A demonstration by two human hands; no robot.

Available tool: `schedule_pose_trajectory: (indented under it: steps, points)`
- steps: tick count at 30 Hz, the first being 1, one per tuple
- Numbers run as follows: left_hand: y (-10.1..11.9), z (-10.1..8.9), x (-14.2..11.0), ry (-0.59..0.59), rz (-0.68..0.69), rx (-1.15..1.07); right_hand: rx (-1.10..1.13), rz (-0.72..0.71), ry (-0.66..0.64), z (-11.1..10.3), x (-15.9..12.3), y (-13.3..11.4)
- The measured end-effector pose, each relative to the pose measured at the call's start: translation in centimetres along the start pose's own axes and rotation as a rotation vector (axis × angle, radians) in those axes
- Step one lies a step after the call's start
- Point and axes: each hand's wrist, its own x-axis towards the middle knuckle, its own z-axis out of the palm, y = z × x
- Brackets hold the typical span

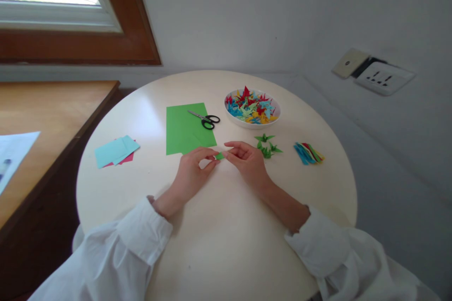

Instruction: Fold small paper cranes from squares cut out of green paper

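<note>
Between my two hands is a small folded piece of green paper (219, 155), mostly covered by the fingertips. My left hand (193, 169) pinches its left end between thumb and forefinger. On the other end, the thumb and fingers of my right hand (248, 163) are closed. Just right of that hand lie several green paper cranes (267, 150). A sheet of green paper (181, 127) lies flat beyond my left hand, and scissors (205, 118) with black handles rest across its right edge.
A white bowl (254, 126) full of colourful paper cranes stands at the back of the round white table (226, 244). Coloured paper strips (308, 153) lie at the right. Light blue paper pieces (115, 150) overlap pink ones at the left. A wooden desk (52, 103) stands beyond the table's left side.
</note>
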Motion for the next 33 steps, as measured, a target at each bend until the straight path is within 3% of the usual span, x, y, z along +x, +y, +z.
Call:
schedule_pose_trajectory:
  steps: [8, 12, 23, 33]
  points:
    - [-0.7, 0.4, 0.2, 0.049, -0.29, -0.318, 0.038, -0.071, -0.024, 0.2, -0.2, -0.1]
    - [-0.5, 0.5, 0.3, 0.058, -0.351, -0.417, -0.047, -0.153, -0.037, 0.2, -0.6, 0.2]
    - [0.0, 0.5, 0.1, 0.064, -0.339, -0.459, -0.006, -0.249, 0.008, 0.9, -0.9, -0.1]
    - [-0.2, 0.5, 0.1, 0.074, -0.312, -0.44, 0.007, -0.252, 0.025, 0.9, -1.0, 0.1]
